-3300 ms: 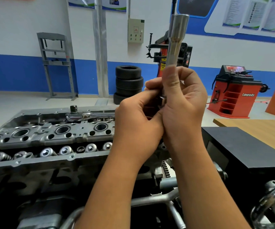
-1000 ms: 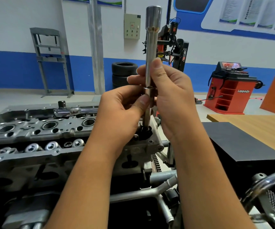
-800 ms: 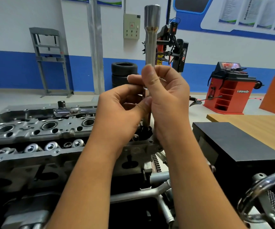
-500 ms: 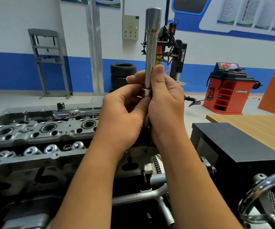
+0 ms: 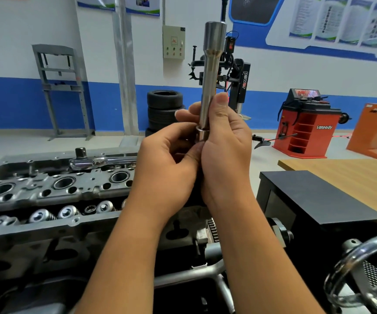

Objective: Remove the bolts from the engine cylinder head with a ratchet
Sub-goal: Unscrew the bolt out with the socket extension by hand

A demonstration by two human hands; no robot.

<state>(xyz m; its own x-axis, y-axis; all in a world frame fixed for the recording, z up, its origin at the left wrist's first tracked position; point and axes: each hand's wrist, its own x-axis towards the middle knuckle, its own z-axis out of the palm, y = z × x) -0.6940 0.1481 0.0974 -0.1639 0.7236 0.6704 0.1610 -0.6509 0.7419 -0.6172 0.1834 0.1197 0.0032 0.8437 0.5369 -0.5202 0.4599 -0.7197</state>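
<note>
Ratchet [image 5: 102,160] lies on the cylinder head [image 5: 47,191] (left of hands [image 5: 196,155]).

Background, far wall: white above a blue band [image 5: 6,103], with posters [image 5: 341,19] along the top right. A grey press frame [image 5: 60,91] stands on the floor at left, beside a grey pillar [image 5: 124,71]. An electrical box [image 5: 174,43] hangs on the wall to the pillar's right. Below it, a stack of tyres [image 5: 163,109] rests on the floor. Right of the stack stands a tyre changer [image 5: 239,80] marked "power". Further right: a red wheel balancer [image 5: 305,125] labelled "Lanpody", then an orange cabinet [image 5: 375,132]. Foreground right: a wooden table [image 5: 345,173], a black box [image 5: 314,196] just before it, and a chrome hand wheel [image 5: 350,268] at the lower corner.
</note>
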